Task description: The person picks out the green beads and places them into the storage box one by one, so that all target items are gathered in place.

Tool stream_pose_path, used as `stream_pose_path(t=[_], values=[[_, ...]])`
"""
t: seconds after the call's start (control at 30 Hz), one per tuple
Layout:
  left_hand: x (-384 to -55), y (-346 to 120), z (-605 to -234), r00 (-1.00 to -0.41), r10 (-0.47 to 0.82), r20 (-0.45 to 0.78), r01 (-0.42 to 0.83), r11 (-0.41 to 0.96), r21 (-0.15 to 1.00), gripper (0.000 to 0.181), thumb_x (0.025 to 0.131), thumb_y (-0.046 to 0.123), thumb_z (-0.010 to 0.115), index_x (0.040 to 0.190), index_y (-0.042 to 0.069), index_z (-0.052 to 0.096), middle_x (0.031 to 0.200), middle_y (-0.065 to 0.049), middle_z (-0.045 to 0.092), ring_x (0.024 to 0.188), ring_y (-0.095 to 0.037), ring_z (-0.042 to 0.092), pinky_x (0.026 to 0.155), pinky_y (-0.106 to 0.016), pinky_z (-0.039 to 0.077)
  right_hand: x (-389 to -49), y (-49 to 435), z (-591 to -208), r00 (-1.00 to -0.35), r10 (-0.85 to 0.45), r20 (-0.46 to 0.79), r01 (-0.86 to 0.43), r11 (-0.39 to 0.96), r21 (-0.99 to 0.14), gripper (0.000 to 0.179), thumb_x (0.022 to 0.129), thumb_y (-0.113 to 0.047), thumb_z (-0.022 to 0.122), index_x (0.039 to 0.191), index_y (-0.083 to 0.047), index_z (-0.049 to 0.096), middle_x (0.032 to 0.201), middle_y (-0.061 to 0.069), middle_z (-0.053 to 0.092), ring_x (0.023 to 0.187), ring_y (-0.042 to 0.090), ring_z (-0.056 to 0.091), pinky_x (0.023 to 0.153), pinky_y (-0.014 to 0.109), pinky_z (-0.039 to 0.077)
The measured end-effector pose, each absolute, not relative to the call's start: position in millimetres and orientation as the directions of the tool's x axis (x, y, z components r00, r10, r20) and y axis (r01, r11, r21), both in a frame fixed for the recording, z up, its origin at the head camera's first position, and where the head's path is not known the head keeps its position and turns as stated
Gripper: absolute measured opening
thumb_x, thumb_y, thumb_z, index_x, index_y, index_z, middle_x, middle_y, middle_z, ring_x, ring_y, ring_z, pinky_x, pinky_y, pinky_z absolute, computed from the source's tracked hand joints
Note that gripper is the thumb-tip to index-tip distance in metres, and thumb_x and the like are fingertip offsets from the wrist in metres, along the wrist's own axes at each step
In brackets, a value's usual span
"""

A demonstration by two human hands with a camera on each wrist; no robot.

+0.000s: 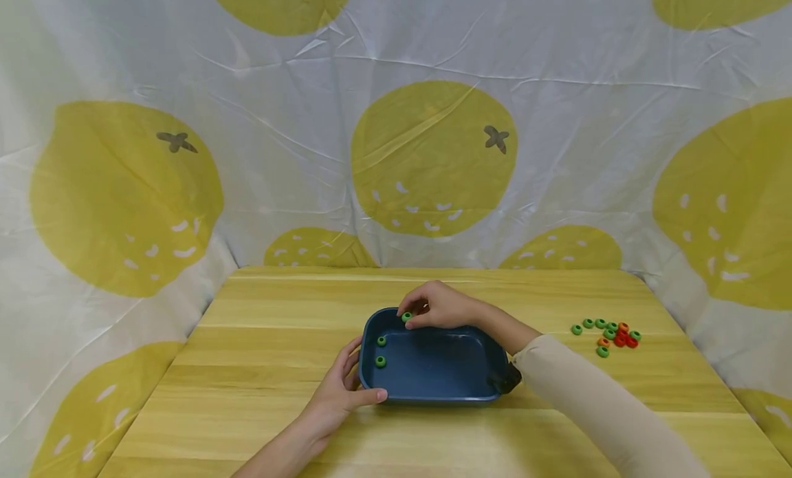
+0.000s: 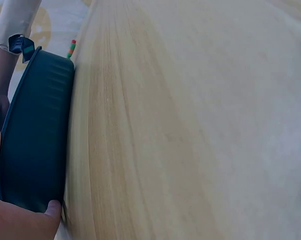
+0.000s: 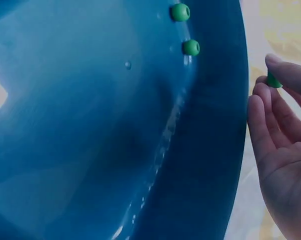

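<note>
A dark blue plastic bin (image 1: 445, 399) rests on the table. My left hand (image 1: 337, 395) holds its left end, the thumb over the near corner and the other fingers along the outer wall. Over the far left part of the bin, my right hand (image 1: 441, 306) pinches a green bead (image 3: 274, 81) between thumb and fingers, beside the rim. Inside the bin, two green beads (image 1: 380, 362) lie apart near the left wall; the right wrist view shows them along the foot of that wall. In the left wrist view, the bin's outer side (image 2: 35, 125) faces the camera.
On the wooden table (image 1: 247, 382), right of the bin, lies a loose group of several green beads (image 1: 603, 352), red beads (image 1: 631, 342) and orange beads (image 1: 623, 326). A lemon-print cloth (image 1: 433, 155) hangs behind the table and at its sides.
</note>
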State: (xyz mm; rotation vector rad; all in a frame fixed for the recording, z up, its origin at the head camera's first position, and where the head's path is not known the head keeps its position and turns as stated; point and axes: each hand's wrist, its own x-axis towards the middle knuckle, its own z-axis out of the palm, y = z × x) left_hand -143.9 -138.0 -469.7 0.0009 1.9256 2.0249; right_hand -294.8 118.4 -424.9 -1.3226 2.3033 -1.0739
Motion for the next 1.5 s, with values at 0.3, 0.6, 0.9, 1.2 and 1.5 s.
stream_pose_path(t=[0.3,0.6,0.9,1.2,1.5], values=[[-144,-140,-471,-0.937,0.265,-0.227,-0.244,-0.034,0.969,0.101,0.085,0.004,0.085,0.163,0.019,0.023,0.164,-0.020,0.031,0.143,-0.041,0.041,0.105,-0.045,0.046,-290,97,-432,-0.527,-0.841,0.118,-0.644,0.305,-0.702,0.022,0.096,-0.013,0.076,0.114,0.000,0.075,0.103,0.000,0.073,0.089,0.006,0.067,0.082,0.026,0.055],[-145,-140,-472,-0.938,0.264,-0.223,-0.242,-0.040,0.969,0.101,0.085,0.003,0.085,0.163,0.017,0.023,0.163,-0.021,0.030,0.143,-0.042,0.041,0.103,-0.043,0.047,-287,78,-432,-0.523,-0.847,0.101,-0.654,0.322,-0.684,0.020,0.095,-0.013,0.078,0.114,-0.006,0.075,0.102,-0.006,0.072,0.088,0.003,0.067,0.081,0.024,0.055],[-145,-140,-473,-0.939,0.268,-0.217,-0.237,-0.048,0.970,0.102,0.085,0.001,0.085,0.164,0.017,0.023,0.163,-0.022,0.030,0.143,-0.042,0.040,0.102,-0.042,0.048,-291,79,-434,-0.546,-0.831,0.109,-0.639,0.329,-0.695,0.022,0.094,-0.010,0.078,0.115,-0.002,0.074,0.101,0.003,0.073,0.089,0.006,0.068,0.082,0.025,0.056],[-144,-140,-473,-0.940,0.265,-0.215,-0.233,-0.040,0.972,0.103,0.084,0.001,0.085,0.164,0.017,0.022,0.164,-0.023,0.029,0.144,-0.043,0.038,0.104,-0.043,0.047,-289,99,-430,-0.541,-0.832,0.124,-0.643,0.315,-0.698,0.023,0.095,-0.012,0.078,0.113,0.001,0.074,0.101,0.008,0.074,0.088,0.008,0.069,0.081,0.027,0.056],[-143,-140,-472,-0.944,0.257,-0.206,-0.223,-0.040,0.974,0.104,0.082,0.001,0.086,0.164,0.016,0.023,0.163,-0.022,0.031,0.143,-0.042,0.041,0.103,-0.043,0.047,-282,129,-418,-0.594,-0.797,0.108,-0.619,0.367,-0.694,0.023,0.095,-0.014,0.078,0.112,0.001,0.074,0.099,-0.003,0.071,0.089,0.010,0.068,0.084,0.029,0.057]])
